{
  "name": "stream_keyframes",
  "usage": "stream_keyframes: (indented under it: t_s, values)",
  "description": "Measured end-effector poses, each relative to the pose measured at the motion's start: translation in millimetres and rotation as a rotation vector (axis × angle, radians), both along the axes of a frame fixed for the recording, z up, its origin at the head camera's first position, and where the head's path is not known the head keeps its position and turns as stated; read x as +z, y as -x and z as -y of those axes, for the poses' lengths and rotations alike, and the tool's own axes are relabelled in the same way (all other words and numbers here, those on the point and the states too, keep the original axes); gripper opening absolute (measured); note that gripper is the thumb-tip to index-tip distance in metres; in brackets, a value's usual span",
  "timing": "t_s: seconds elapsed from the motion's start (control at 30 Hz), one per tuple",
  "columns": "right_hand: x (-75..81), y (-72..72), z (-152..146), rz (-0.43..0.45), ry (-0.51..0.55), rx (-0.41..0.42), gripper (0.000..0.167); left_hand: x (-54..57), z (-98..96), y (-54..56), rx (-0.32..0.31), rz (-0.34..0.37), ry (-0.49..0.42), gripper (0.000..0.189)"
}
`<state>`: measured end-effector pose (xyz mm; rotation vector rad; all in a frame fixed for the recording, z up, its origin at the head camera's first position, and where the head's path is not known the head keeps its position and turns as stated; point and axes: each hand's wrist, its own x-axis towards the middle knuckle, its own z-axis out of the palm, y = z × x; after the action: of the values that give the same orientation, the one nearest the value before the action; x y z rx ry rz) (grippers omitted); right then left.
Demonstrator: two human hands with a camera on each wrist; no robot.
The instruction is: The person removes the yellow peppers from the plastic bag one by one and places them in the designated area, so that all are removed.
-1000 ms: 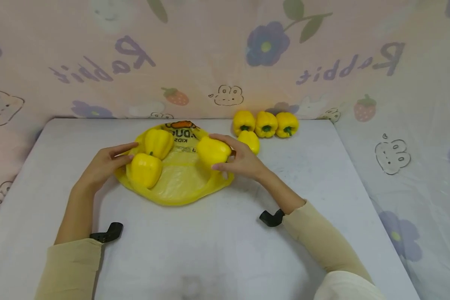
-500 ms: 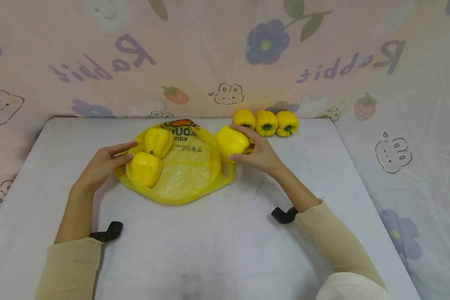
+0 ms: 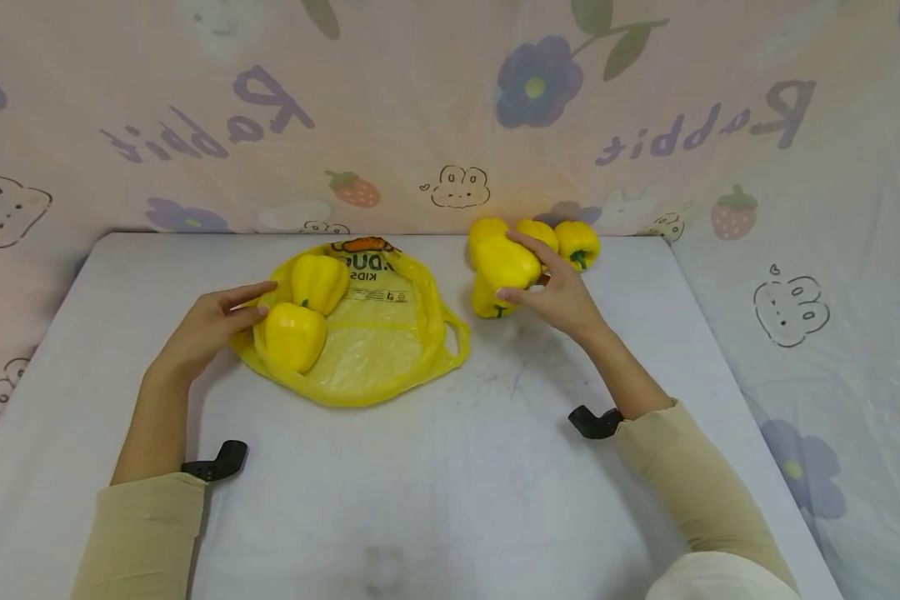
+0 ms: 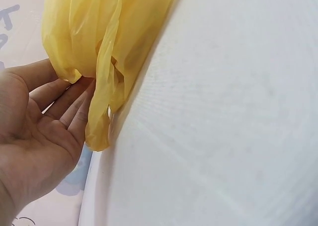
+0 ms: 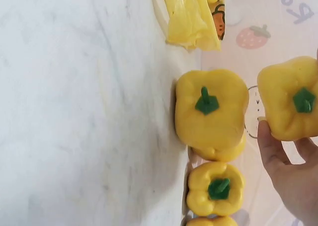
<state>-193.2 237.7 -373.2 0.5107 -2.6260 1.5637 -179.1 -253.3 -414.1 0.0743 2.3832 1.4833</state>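
Observation:
A yellow plastic bag [image 3: 371, 354] lies spread on the table with its mouth open and dark print inside. Two yellow bell peppers [image 3: 296, 337] sit in its left side. At the bag's left rim, my left hand [image 3: 204, 329] pinches the plastic; in the left wrist view its fingers [image 4: 67, 99] go partly behind the bag. My right hand [image 3: 562, 292] grips another yellow bell pepper [image 3: 507, 264] above the table, right of the bag. Below and behind it stand several more peppers; the nearest pepper [image 5: 211, 109] shows its green stem in the right wrist view.
A row of peppers [image 3: 578, 245] runs along the table's back edge, partly hidden by the right hand. Behind the white table [image 3: 420, 500] hangs a patterned cloth [image 3: 390, 108]. A bag handle [image 3: 461, 340] sticks out to the right.
My right hand has carried its pepper rightward, from over the bag to just above the peppers at the back. The left hand and the two bagged peppers have stayed in place.

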Motion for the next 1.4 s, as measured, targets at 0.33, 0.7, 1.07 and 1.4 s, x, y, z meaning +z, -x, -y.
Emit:
stream_keyframes:
  t_s: [0.33,0.7,1.07,1.4]
  values:
    - [-2.9,-3.1,-18,0.012,-0.04,-0.106,0.074,-2.0,0.7,-1.7,-0.017,-0.038,-0.005,0.056]
    - [-10.2,-7.0,-33,0.074,-0.036,-0.209,0.075,-0.6,0.6,-0.1,-0.017,-0.017,0.007,0.058]
    - [-18.8,-10.1,-44,0.06,-0.078,-0.311,0.075,-2.7,-0.8,-0.1,-0.006,-0.006,-0.018,0.057]
    - [-31.9,-10.3,-44,0.131,-0.11,-0.317,0.08,-3.6,-0.5,-0.4,-0.017,-0.013,-0.012,0.057]
